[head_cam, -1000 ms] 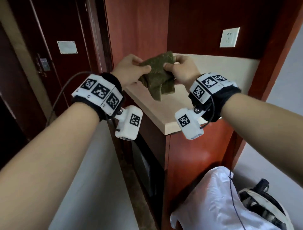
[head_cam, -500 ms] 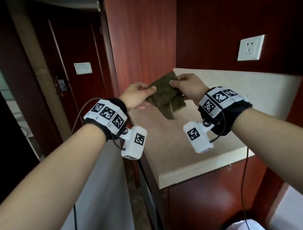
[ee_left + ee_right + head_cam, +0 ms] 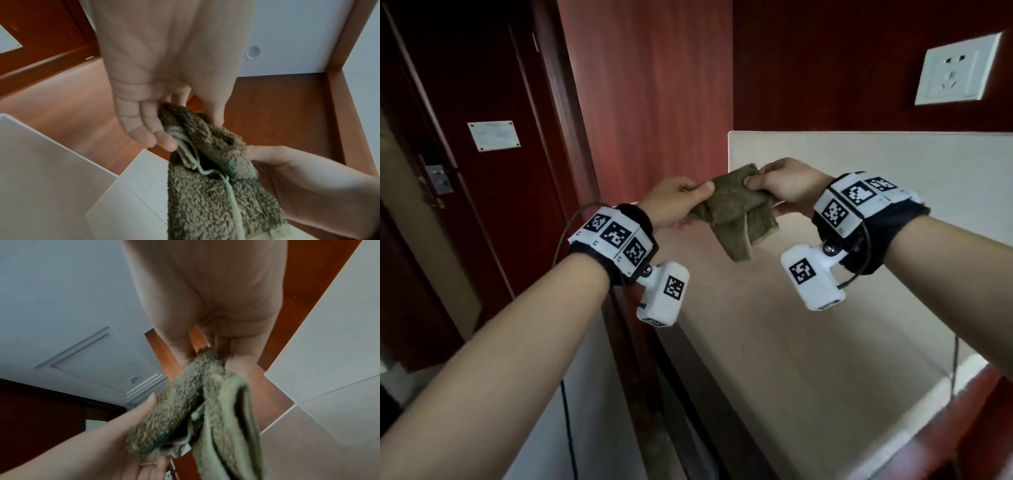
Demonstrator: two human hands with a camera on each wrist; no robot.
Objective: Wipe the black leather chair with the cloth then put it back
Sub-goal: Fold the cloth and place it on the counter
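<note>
2 hands, left hand (image 3: 676, 202) and right hand (image 3: 787, 186), each grip pinching 1 olive cloth (image 3: 736, 214) above 1 countertop (image 3: 808, 342).

Dim soft indoor light, wide-angle edge distortion, motion-blurred wrist views

The cloth (image 3: 732, 214) is olive terry with a rough, nubbly pile and a smoother hemmed edge. The desk (image 3: 808, 359) top is a matt, pale beige, stone-like slab. The wall panels (image 3: 654, 96) are reddish wood with a soft sheen. The socket plate (image 3: 959, 70) is smooth white plastic.
</note>
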